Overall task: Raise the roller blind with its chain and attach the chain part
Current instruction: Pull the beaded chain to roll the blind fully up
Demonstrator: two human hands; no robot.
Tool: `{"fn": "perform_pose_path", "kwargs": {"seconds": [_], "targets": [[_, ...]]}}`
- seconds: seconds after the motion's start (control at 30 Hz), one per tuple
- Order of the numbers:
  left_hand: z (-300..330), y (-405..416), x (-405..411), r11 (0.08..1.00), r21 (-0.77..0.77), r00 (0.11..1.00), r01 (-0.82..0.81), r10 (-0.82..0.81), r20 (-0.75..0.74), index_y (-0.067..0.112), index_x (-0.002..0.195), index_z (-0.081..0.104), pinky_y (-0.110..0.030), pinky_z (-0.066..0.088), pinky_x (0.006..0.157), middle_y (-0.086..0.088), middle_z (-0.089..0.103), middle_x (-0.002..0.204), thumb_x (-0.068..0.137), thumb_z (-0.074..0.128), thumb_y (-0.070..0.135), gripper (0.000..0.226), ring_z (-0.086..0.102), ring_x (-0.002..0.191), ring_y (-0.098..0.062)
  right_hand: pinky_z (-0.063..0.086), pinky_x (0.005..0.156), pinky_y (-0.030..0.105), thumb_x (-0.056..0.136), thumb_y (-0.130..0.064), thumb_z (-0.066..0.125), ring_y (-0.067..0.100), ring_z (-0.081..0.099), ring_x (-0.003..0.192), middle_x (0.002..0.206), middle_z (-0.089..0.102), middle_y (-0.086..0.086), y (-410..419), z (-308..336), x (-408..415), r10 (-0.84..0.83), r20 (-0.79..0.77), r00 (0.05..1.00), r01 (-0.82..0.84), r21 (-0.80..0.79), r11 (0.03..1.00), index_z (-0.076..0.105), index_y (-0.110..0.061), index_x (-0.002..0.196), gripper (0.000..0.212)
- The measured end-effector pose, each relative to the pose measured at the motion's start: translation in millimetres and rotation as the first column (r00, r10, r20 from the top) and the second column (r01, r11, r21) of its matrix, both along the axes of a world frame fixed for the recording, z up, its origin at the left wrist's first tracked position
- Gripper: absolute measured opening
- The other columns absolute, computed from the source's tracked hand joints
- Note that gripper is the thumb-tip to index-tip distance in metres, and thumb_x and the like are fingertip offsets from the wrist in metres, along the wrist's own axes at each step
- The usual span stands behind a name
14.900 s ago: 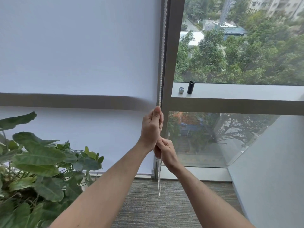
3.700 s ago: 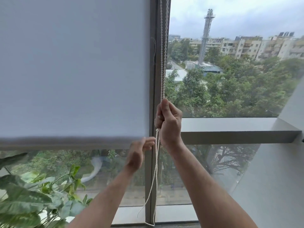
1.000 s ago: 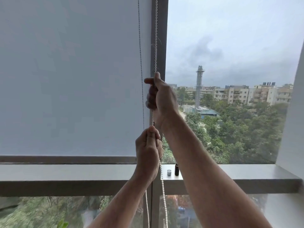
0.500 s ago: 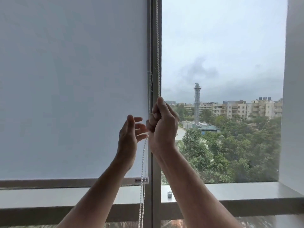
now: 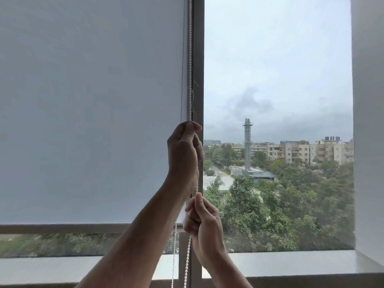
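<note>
1. Left hand, the upper one, has thumb and fingers pinched round the bead chain; right hand, just below, is curled round the same strand.
2. The chain hangs along the window frame, beside the roller blind.
3. Judgement: light, limp, slippery beads; grip close under the taut run.

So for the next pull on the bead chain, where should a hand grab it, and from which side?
Judging by the picture, grip the taut strand of the bead chain just above the left hand, coming from the room side. It hangs straight against the window frame, so fingers can only wrap round it from the front.
</note>
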State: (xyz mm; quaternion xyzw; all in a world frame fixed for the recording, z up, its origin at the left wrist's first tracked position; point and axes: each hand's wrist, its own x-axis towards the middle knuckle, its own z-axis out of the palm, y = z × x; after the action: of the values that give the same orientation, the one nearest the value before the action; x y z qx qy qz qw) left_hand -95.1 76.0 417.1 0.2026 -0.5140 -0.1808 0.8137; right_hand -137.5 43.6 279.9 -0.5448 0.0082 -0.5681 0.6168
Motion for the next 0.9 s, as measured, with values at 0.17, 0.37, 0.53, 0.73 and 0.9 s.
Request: {"fn": "perform_pose_path", "kwargs": {"seconds": [0.17, 0.37, 0.53, 0.73, 0.9], "targets": [[-32.8, -5.9, -6.3, 1.0, -0.013, 1.0, -0.026, 0.027, 0.011, 0.018, 0.074, 0.058, -0.023, 0.02, 0.041, 0.009, 0.034, 0.043, 0.102, 0.039, 0.01, 0.035, 0.025, 0.036, -0.009, 0.053, 0.08, 0.019, 0.096, -0.057, 0.018, -0.002, 0.068, 0.101, 0.104, 0.074, -0.013, -23.2, 34.2, -17.8, 0.087, -0.241, 0.967, -0.106, -0.067, 0.992, 0.058, -0.025, 0.125, 0.059], [-79.0, -16.2, -2.4, 0.996, 0.079, 0.998, -0.041, 0.038, 0.044, 0.017, 0.074, 0.058, -0.022, 0.018, 0.039, 0.008, 0.033, 0.047, 0.102, 0.04, 0.01, 0.034, 0.022, 0.039, -0.007, 0.055, 0.083, 0.038, 0.096, -0.045, 0.045, 0.024, 0.068, 0.087, 0.086, 0.071, 0.012, -30.3, 104.6, -26.9, -0.141, -0.128, 0.982, 0.134, -0.057, 0.989, 0.07, -0.005, 0.1, 0.047], [-99.8, -10.8, -0.2, 0.988, 0.107, 0.994, -0.108, 0.105, 0.038, 0.016, 0.074, 0.056, -0.019, 0.018, 0.036, 0.005, 0.03, 0.048, 0.102, 0.041, 0.01, 0.032, 0.022, 0.039, -0.009, 0.048, 0.055, 0.03, 0.103, -0.044, 0.033, 0.019, 0.057, 0.061, 0.069, 0.055, 0.009, -8.7, 173.4, -18.6, -0.088, -0.156, 0.984, 0.072, -0.11, 0.991, 0.066, -0.004, 0.104, 0.052], [-100.6, -7.7, 2.4, 0.991, 0.09, 0.993, -0.098, 0.092, 0.078, 0.024, 0.069, 0.06, -0.023, 0.018, 0.039, 0.007, 0.03, 0.047, 0.102, 0.04, 0.009, 0.041, 0.023, 0.04, -0.008, 0.017, 0.036, 0.021, 0.105, -0.028, 0.038, 0.008, 0.023, 0.036, 0.046, 0.03, -0.006, 17.0, 175.7, 6.5, -0.231, 0.056, 0.971, 0.236, -0.097, 0.967, 0.05, -0.015, 0.069, 0.04], [-93.9, -3.1, 27.6, 0.987, 0.12, 0.972, 0.109, -0.132, 0.196, 0.014, 0.073, 0.063, -0.023, 0.029, 0.048, 0.004, 0.039, 0.05, 0.09, 0.05, 0.015, 0.022, 0.035, 0.047, -0.011, 0.018, 0.037, 0.018, 0.106, -0.023, 0.037, 0.007, 0.021, 0.037, 0.046, 0.028, -0.006, 30.1, 162.9, -6.5, -0.148, 0.222, 0.964, 0.197, -0.217, 0.956, 0.05, -0.016, 0.068, 0.041]]}}
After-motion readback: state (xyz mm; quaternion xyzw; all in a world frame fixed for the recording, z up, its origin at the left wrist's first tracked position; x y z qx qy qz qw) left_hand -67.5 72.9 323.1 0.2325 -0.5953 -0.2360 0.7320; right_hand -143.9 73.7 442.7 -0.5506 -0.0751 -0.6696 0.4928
